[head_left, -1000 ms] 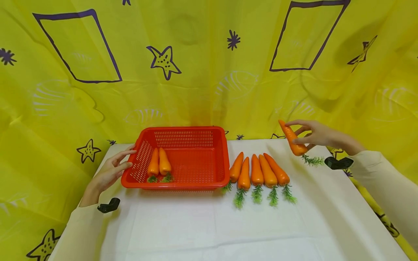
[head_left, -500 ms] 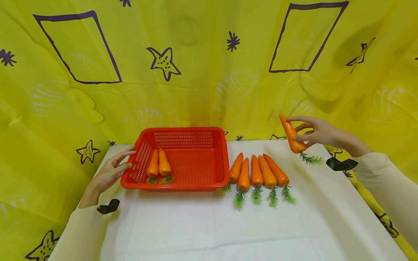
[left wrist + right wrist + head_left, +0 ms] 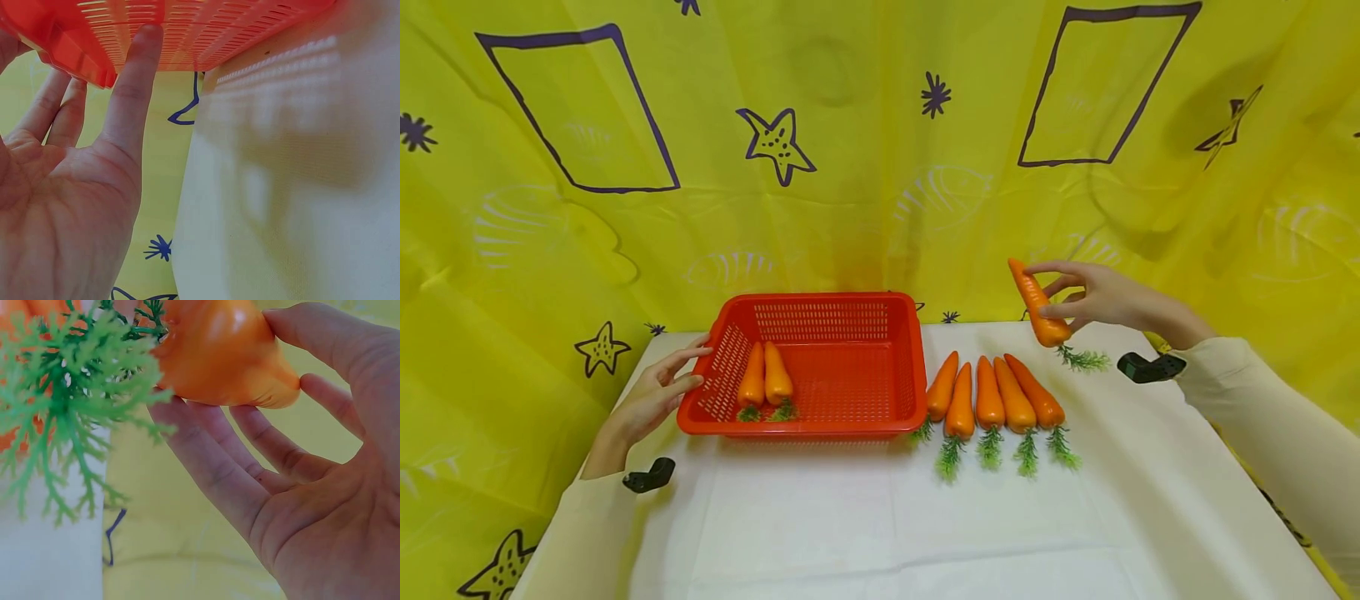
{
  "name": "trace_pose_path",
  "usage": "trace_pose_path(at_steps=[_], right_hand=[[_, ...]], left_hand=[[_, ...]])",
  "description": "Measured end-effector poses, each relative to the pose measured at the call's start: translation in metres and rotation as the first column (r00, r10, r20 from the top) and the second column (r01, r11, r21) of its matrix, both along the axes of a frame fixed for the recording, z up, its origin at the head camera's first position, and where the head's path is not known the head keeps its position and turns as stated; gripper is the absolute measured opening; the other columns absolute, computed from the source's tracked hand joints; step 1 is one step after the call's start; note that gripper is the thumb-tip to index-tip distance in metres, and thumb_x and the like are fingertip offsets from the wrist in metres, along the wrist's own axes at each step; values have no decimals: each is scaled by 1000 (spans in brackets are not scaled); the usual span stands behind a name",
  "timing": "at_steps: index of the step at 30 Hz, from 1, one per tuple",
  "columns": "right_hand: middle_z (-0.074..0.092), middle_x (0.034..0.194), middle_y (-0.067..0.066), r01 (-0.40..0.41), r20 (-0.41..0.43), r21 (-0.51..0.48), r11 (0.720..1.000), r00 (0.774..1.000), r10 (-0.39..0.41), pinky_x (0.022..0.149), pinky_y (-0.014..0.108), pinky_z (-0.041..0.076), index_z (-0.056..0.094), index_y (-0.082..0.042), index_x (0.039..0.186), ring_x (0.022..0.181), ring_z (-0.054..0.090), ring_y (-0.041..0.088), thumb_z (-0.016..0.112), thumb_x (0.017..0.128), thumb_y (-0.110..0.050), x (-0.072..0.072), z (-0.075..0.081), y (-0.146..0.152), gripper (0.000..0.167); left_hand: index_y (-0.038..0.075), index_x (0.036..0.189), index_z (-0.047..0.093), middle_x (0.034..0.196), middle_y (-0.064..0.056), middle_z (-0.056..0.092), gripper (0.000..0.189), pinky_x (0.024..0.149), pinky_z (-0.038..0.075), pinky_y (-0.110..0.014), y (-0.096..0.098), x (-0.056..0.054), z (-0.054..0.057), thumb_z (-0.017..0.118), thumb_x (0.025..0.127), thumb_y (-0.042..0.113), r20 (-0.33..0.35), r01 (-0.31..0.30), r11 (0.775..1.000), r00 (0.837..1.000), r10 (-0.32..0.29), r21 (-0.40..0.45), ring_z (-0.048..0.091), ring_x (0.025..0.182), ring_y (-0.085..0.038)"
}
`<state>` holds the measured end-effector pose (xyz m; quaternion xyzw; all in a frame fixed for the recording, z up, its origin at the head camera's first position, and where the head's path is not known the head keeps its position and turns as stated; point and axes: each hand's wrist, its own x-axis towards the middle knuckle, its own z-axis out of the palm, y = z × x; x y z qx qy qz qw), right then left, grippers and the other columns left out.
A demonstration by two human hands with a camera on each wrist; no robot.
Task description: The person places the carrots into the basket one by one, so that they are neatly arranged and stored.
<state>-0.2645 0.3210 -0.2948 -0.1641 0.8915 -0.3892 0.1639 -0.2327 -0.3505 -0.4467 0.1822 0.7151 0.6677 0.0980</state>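
In the head view my right hand (image 3: 1093, 293) pinches an orange carrot (image 3: 1037, 304) between thumb and fingertips, above the table's right side. The carrot's tip points up and left, and its green leafy top (image 3: 62, 406) hangs toward the wrist. My left hand (image 3: 651, 400) holds the left side of a red plastic basket (image 3: 820, 427); its thumb (image 3: 134, 87) lies against the slotted outer wall. Two carrots (image 3: 765, 375) rest side by side in the basket's left part. Several more carrots (image 3: 989, 396) lie in a row just right of the basket, between it and my right hand.
A white cloth (image 3: 805, 525) covers the table. Behind it and along both sides hangs a yellow curtain (image 3: 857, 225) with dark blue star drawings. The row of carrots nearly meets the basket's right wall, leafy ends toward me.
My right hand has raised the carrot slightly, then moved it left toward the basket. My left hand and the basket stay in place.
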Motion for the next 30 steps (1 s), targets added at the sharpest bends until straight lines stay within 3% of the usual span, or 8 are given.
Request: trace_pose_path(at_steps=[3,8,17,25,30], right_hand=[[51,141,25,-25,6,-6,1000,1000,25,80,43,62,39,-23,159,93,72,34,76,96,-24,-6,3,-15,73],[52,140,22,-72,7,-14,997,997,72,80,45,62,41,-27,158,94,72,34,77,95,-27,-15,7,-46,73],[56,136,21,-184,20,-69,981,982,185,78,44,63,41,-24,158,103,69,33,74,97,-22,-31,7,-105,69],[57,133,20,-265,36,-98,959,962,270,74,45,62,43,-24,156,94,71,34,72,98,-21,-43,0,-156,66],[57,134,19,-301,51,-115,947,950,308,73,47,62,43,-25,156,92,71,32,71,99,-21,-50,-7,-185,64]], left_hand=[[-3,152,41,173,0,12,47,99,51,-22,0,0,0,49,106,-2,0,-2,1000,1000,2,-3,30,145,-6],[-3,152,41,173,-1,12,47,99,51,-22,-1,1,0,50,106,-2,4,-9,1000,1000,9,-9,23,150,-18],[0,152,43,173,0,13,47,101,50,-22,0,4,2,49,106,-2,6,8,1000,1000,-8,14,24,150,-17],[-2,152,43,173,-4,9,46,103,48,-22,0,3,3,47,106,-2,16,17,999,1000,-18,35,16,154,-24],[-1,151,44,173,-5,8,46,102,49,-22,0,3,4,47,106,-2,14,20,999,1000,-21,41,21,151,-21]])
